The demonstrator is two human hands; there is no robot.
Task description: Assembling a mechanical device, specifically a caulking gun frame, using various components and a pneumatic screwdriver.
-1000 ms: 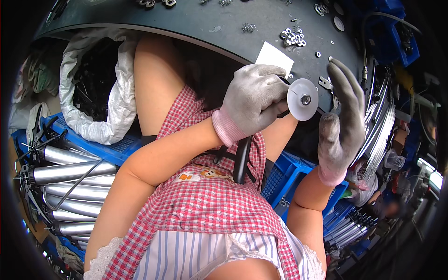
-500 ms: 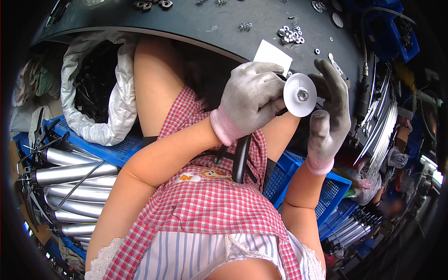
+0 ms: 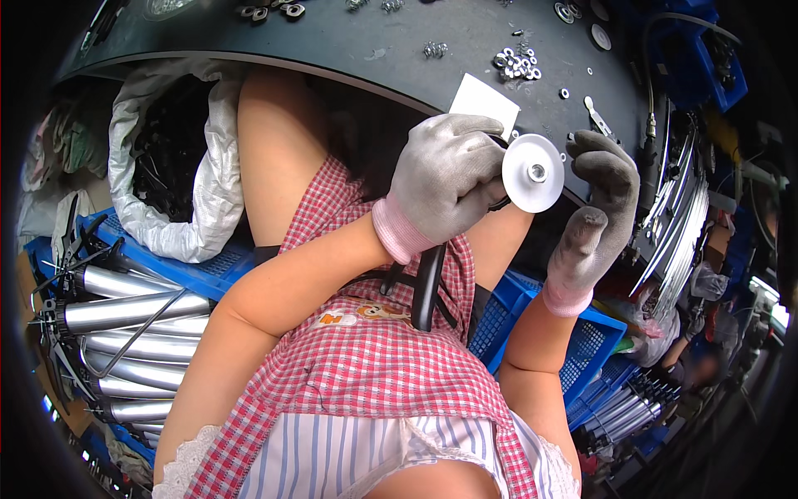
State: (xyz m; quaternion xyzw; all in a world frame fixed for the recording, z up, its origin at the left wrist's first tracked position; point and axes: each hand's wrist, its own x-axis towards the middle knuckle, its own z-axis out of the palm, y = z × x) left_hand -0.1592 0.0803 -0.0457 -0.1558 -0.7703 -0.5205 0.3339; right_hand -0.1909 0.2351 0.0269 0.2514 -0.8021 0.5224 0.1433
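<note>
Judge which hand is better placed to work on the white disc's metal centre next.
Right, most likely. The left hand is closed around the black tool carrying the white disc, so it is occupied. The right hand is open beside the disc, fingers close to its rim and holding nothing.

Bright even light, dark warped fisheye rim
</note>
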